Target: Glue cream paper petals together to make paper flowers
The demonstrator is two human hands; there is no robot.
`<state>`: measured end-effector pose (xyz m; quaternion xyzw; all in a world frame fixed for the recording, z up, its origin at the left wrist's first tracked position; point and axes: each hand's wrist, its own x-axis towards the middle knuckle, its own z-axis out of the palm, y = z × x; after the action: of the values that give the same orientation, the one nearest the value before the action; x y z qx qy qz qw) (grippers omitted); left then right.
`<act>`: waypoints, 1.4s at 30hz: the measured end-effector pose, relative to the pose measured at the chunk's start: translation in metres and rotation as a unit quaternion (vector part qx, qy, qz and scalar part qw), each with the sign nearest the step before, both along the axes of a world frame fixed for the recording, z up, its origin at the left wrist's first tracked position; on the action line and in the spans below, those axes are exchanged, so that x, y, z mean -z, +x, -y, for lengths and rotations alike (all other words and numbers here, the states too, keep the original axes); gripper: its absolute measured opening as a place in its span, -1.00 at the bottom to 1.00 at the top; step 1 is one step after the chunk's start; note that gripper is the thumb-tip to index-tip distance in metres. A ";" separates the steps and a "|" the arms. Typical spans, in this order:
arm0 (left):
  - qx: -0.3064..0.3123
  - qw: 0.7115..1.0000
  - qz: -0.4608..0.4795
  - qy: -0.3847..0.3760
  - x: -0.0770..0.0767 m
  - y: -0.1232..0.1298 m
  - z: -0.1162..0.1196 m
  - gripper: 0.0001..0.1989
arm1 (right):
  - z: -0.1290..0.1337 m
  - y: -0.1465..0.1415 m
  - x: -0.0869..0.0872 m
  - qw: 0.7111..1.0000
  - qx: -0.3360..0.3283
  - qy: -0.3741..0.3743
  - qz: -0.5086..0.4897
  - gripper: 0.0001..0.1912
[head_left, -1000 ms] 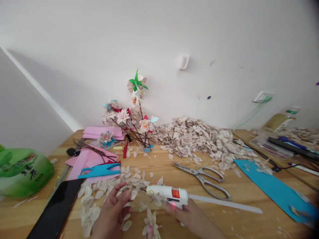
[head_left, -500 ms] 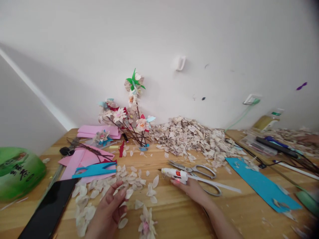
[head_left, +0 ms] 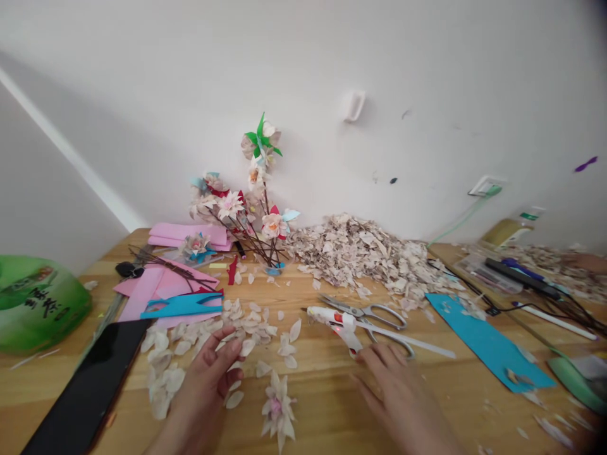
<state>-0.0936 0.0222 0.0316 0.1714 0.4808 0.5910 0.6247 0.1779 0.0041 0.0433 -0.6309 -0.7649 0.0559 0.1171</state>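
My left hand [head_left: 211, 373] is closed in a pinch, with a pale dried petal [head_left: 247, 347] at its thumb and fingertips. Loose petals [head_left: 165, 382] lie around it on the wood. A flower made of petals with a pink centre [head_left: 276, 407] rests between my two hands. My right hand [head_left: 393, 388] is open, its fingers spread low over the table just behind the handle of a white glue gun [head_left: 332, 318]. The glue gun lies on its side with a red light showing and a long white glue stick out of its back. Scissors [head_left: 386, 316] lie beside it.
A pile of dried petals [head_left: 360, 253] lies against the wall, beside petal flowers on twigs [head_left: 265, 224] standing in a cup. A black phone [head_left: 90, 385], green bag [head_left: 42, 303] and pink sheets [head_left: 190, 235] are left; a blue sheet [head_left: 488, 341] is right.
My right hand has let go of the glue gun and drawn back toward me, leaving it on the table. The left hand keeps its pinch. The view has shifted slightly.
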 end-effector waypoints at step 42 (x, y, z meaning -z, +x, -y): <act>0.104 0.994 -0.039 0.011 0.016 0.009 0.005 -0.48 | -0.032 -0.078 0.043 0.838 -0.145 -0.010 -0.526 -0.87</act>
<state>-0.0847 0.0174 0.0152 0.2505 0.4779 0.5206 0.6617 0.0999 0.0362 0.0000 -0.3892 -0.6702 0.4037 0.4862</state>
